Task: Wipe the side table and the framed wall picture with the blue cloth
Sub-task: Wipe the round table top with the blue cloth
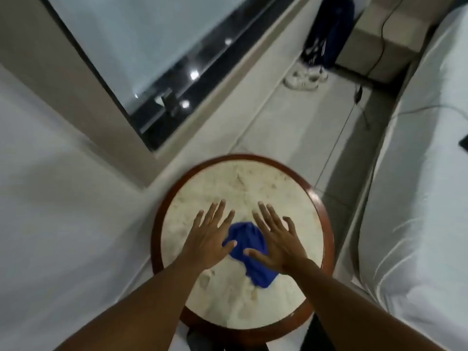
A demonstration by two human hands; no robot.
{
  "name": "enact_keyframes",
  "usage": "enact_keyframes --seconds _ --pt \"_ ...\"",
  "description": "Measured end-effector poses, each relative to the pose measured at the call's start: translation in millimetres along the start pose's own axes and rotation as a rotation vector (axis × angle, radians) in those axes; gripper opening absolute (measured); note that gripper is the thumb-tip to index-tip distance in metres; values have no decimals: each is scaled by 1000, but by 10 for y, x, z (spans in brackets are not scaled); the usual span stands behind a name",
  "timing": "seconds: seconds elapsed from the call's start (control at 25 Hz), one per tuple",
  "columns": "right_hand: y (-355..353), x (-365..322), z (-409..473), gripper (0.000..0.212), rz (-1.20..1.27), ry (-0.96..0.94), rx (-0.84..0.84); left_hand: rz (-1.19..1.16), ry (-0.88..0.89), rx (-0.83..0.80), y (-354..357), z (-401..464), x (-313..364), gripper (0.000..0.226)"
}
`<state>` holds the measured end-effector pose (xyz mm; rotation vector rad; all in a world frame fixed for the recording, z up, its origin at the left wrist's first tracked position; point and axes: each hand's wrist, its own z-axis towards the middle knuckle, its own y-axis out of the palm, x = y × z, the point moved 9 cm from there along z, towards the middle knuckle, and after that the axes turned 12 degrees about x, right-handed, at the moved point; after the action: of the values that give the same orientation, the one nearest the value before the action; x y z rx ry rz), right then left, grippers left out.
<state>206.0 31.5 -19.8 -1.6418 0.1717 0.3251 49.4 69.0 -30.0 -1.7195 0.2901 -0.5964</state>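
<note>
A round side table (255, 183) with a pale marble top and a dark red wooden rim stands in the lower middle of the head view. A crumpled blue cloth (249, 247) lies on the top, toward the near side. My left hand (210, 234) is spread flat with fingers apart just left of the cloth, its thumb touching the cloth's edge. On the cloth's right side my right hand (276, 239) hovers flat and spread, thumb over the cloth. Neither hand grips it. The framed wall picture is not in view.
A bed with white sheets (50, 211) lies to the left, another white bed (417, 198) to the right. A dark-framed window (141, 62) runs along the far wall. White shoes (305, 78) and a dark bag (326, 31) sit on the tiled floor beyond, with a cable (354, 107).
</note>
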Motion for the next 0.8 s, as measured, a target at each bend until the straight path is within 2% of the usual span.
enact_keyframes --seconds 0.08,0.2,0.28,0.36,0.48,0.64,0.72,0.8 --pt "631 37 -6 97 -44 -47 -65 60 47 -38 569 149 -87 80" --pt "1312 165 -81 99 -146 -27 -1 154 115 18 1224 233 -204 80" --pt "1479 235 -111 96 -171 3 65 158 150 92 1408 171 -186 78" --pt "1532 272 -125 86 -148 13 119 163 148 174 1495 132 -201 76" --pt "1537 221 -99 64 -112 24 189 217 122 212 1506 172 -104 70" --pt "1356 139 -57 55 -108 15 259 255 94 182 1396 211 -47 69" --pt "1193 112 -46 47 -81 -11 314 222 102 191 1204 210 -23 68" --pt "898 28 -11 48 -67 -38 377 208 108 232 901 204 -11 69"
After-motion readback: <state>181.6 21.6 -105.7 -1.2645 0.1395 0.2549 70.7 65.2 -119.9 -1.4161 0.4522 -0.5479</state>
